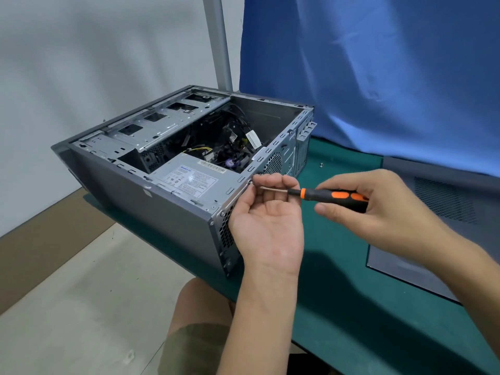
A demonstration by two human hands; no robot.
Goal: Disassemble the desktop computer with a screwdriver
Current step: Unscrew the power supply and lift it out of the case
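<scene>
The grey desktop computer case (130,190) lies on its side on the green table, its side open and its rear panel toward me. Inside show the power supply (189,180), cables and metal drive bays. My right hand (378,209) grips the black-and-orange handle of the screwdriver (332,196), whose shaft points left at a screw (251,181) on the upper rear edge by the power supply. My left hand (267,220) is palm up against the rear panel, its fingertips pinching the shaft near the tip.
The removed grey side panel (433,217) with a vent grille lies flat on the green table (351,307) at right. A loose screw (321,165) sits on the table behind my hands. A blue cloth (378,77) hangs at the back. The table's left edge drops to the floor.
</scene>
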